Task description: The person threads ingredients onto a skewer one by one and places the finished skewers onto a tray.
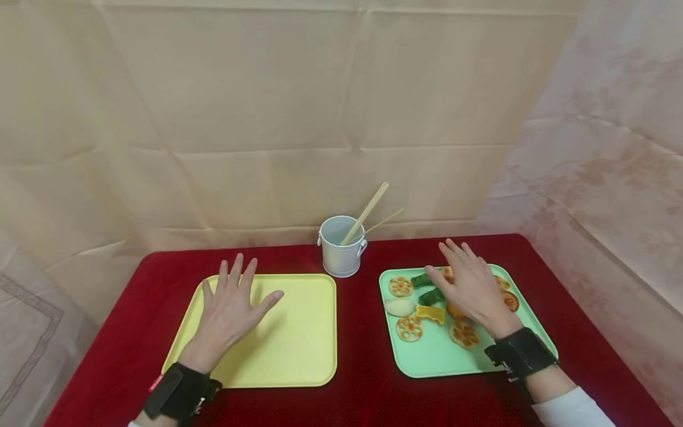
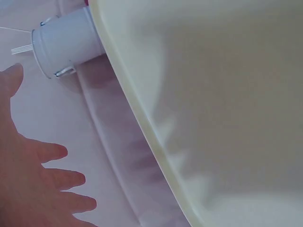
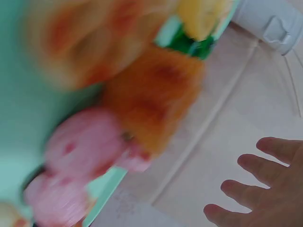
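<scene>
My left hand (image 1: 226, 317) is spread over the yellow tray (image 1: 304, 356), fingers straight and holding nothing; its shadow falls on the bare tray. Over the green tray (image 1: 421, 362) hovers my right hand (image 1: 469, 290), also with fingers extended and nothing in its grasp. Several food pieces lie on that tray: lotus root slices (image 1: 409, 328), green pieces (image 1: 431, 296), a pale oval piece (image 1: 399, 306) and a yellow wavy-edged piece (image 1: 430, 314). The right wrist view shows pink pieces (image 3: 85, 146) and an orange-brown piece (image 3: 151, 90), which my hand partly hides in the head view.
A small white metal bucket (image 1: 341, 258) stands between the trays at the back, with thin wooden sticks (image 1: 365, 213) leaning out of it. Red cloth (image 1: 363, 356) covers the table. Beige cloth (image 1: 256, 118) hangs behind, and patterned cloth (image 1: 603, 166) hangs at the right.
</scene>
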A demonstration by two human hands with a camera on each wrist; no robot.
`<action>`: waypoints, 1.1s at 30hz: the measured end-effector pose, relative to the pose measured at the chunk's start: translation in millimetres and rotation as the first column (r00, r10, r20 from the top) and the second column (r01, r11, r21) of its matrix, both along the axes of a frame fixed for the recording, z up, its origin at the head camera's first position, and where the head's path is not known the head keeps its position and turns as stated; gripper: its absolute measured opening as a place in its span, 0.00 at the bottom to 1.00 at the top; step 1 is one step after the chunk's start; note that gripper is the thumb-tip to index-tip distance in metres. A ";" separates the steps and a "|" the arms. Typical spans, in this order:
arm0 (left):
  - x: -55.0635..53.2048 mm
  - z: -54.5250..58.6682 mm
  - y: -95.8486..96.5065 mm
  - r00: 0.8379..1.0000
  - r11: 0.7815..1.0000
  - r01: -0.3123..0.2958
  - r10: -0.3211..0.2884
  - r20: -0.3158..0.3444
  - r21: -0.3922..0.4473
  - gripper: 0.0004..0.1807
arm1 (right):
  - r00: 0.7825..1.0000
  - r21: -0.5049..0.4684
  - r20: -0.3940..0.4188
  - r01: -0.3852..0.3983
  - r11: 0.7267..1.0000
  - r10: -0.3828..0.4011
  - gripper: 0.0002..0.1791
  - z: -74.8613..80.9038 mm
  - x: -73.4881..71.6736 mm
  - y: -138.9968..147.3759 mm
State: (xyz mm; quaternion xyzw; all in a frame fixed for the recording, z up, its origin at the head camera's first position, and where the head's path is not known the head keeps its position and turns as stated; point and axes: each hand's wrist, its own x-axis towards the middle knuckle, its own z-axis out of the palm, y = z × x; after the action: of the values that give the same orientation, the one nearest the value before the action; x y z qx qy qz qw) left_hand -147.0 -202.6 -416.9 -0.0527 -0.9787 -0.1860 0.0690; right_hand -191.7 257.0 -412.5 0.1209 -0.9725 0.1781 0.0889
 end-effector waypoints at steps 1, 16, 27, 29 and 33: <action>-0.3 1.1 1.1 1.000 1.000 -0.001 0.001 -0.001 0.009 0.55 | 1.000 -0.019 -0.009 -0.003 1.000 0.003 0.45 1.2 -2.1 -4.3; -4.8 2.6 22.8 1.000 0.997 0.003 -0.005 0.014 0.080 0.53 | 0.997 -0.395 -0.072 -0.006 0.919 -0.025 0.32 28.7 -42.4 -71.5; -5.3 2.3 34.7 1.000 0.994 0.005 -0.008 0.028 0.107 0.52 | 0.997 -0.597 -0.062 -0.003 0.802 -0.043 0.19 40.8 -61.3 -94.7; -5.6 2.4 35.5 1.000 0.994 0.006 -0.009 0.030 0.108 0.52 | 0.997 -0.613 -0.066 -0.004 0.790 -0.046 0.18 41.3 -61.4 -95.3; -6.8 2.2 37.3 1.000 0.993 0.011 -0.014 0.027 0.115 0.52 | 0.997 -0.653 -0.068 -0.013 0.757 -0.041 0.19 43.1 -57.1 -92.8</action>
State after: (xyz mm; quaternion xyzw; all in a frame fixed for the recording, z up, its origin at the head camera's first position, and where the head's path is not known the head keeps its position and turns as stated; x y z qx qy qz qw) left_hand -153.8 -165.3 -414.7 -0.0522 -0.9669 -0.2431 0.0574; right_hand -248.8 164.2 -369.4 0.0821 -0.8462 0.5001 0.1644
